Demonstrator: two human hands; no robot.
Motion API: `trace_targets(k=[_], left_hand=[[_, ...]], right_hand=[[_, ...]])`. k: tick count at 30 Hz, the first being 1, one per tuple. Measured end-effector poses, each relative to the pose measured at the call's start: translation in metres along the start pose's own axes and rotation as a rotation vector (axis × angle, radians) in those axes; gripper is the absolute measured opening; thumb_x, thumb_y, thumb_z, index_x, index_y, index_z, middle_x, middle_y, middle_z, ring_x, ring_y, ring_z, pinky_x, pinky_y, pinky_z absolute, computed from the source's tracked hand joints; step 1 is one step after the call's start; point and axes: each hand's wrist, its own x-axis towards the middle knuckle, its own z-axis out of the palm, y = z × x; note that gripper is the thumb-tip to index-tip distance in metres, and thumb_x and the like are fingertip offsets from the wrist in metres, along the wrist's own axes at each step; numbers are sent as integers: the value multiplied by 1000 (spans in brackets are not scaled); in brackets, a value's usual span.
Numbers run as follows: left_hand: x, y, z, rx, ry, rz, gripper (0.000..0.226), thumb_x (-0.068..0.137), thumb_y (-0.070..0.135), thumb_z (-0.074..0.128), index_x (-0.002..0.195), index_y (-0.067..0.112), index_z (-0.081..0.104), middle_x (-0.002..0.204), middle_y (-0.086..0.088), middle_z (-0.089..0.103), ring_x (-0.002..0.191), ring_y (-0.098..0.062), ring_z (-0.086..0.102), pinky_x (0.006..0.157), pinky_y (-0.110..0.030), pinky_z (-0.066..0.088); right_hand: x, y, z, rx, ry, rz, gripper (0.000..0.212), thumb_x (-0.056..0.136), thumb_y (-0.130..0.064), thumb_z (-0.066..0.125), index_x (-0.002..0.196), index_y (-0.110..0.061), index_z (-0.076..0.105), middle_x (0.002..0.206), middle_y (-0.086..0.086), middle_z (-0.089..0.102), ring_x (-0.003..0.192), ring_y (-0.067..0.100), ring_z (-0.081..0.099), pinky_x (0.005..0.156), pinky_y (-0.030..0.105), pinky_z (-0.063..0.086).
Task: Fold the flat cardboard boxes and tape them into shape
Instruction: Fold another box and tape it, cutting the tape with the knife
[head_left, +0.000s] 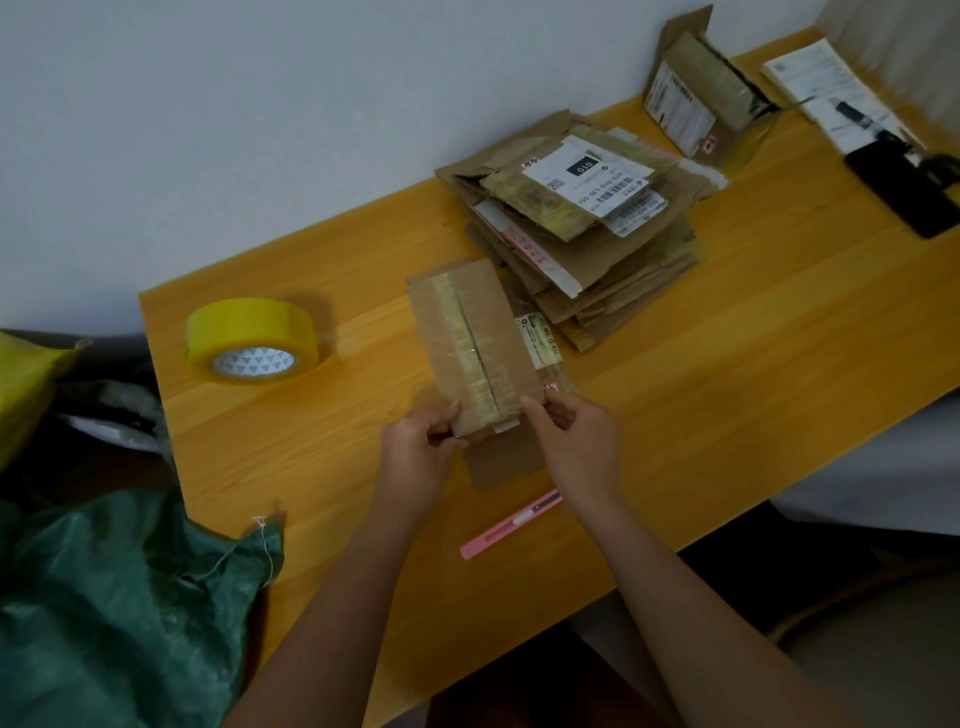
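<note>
A small brown cardboard box (475, 338) lies on the wooden table (727, 374), its two top flaps closed with old yellowish tape along the seam. My left hand (421, 447) pinches its near left corner. My right hand (576, 431) pinches its near right corner. A loose cardboard flap (506, 460) sticks out from under the near end. A yellow tape roll (252, 340) lies flat to the left. A pile of flattened boxes (576, 223) with shipping labels sits behind the box.
A pink utility knife (511, 525) lies near the table's front edge. An upright opened box (701, 88) stands at the back, with papers (826, 88) and a black phone (904, 187) at the far right. A green woven sack (119, 608) hangs off the table's left corner.
</note>
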Motion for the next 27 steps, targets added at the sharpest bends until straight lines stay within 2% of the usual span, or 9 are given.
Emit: trace_targets(k=[2, 4, 7, 9, 12, 14, 18, 23, 27], left_hand=[[0, 2, 1, -66, 9, -57, 44, 74, 6, 80, 116, 2, 68, 98, -2, 71, 89, -13, 65, 82, -13, 50], [-2, 4, 4, -141, 66, -134, 38, 74, 10, 81, 110, 5, 71, 95, -4, 73, 86, -14, 68, 83, -24, 55], [-4, 8, 8, -224, 161, -261, 41, 76, 12, 81, 111, 12, 59, 78, -1, 70, 74, -8, 66, 60, -12, 49], [0, 11, 8, -214, 166, -335, 49, 76, 15, 82, 118, 13, 56, 79, -2, 71, 74, -11, 66, 62, -19, 50], [7, 15, 6, -227, 102, -427, 36, 75, 10, 82, 108, 2, 69, 91, -11, 72, 82, -19, 66, 78, -37, 56], [4, 18, 5, -271, 93, -448, 21, 74, 5, 82, 93, 1, 72, 88, -11, 71, 82, -21, 65, 81, -41, 56], [-3, 23, -6, -467, 187, -558, 14, 80, 10, 78, 92, 6, 71, 95, -8, 70, 87, -19, 63, 83, -36, 53], [-10, 35, -31, -763, 120, -652, 12, 87, 32, 72, 90, 29, 60, 110, -7, 68, 97, -29, 65, 78, -46, 56], [-10, 55, -57, -783, 127, -547, 17, 93, 19, 64, 100, 23, 49, 103, -13, 67, 79, -24, 64, 61, -38, 53]], right_hand=[[4, 2, 1, -12, 4, -2, 20, 90, -32, 68, 93, -12, 70, 80, -6, 66, 76, 5, 63, 71, 22, 54], [10, 3, 2, -52, -1, 15, 14, 90, -30, 68, 89, -18, 62, 83, -6, 64, 79, 6, 61, 66, 15, 49], [19, 1, 4, -137, -16, 40, 14, 90, -22, 68, 86, -16, 56, 79, -6, 60, 77, 12, 59, 56, 7, 41], [24, 0, 2, -153, -36, 68, 10, 90, -18, 69, 94, -12, 61, 86, -2, 66, 83, 14, 63, 54, 3, 39], [31, -4, -1, -182, -138, 119, 38, 91, -16, 67, 128, -7, 60, 124, 6, 65, 111, 17, 63, 78, 6, 40], [32, -10, -5, -219, -179, 128, 39, 92, -16, 67, 129, -6, 60, 130, 8, 62, 115, 18, 60, 89, 18, 41], [21, -25, -13, -164, -161, 132, 29, 88, -14, 71, 116, -6, 70, 112, 5, 69, 91, 11, 58, 82, 21, 45], [3, -45, -9, -29, -187, 209, 18, 81, -16, 78, 97, -9, 73, 95, 5, 70, 91, 21, 67, 88, 42, 56], [-4, -70, -12, 32, -255, 147, 15, 78, -18, 81, 82, -19, 67, 89, 1, 69, 88, 21, 68, 85, 45, 57]])
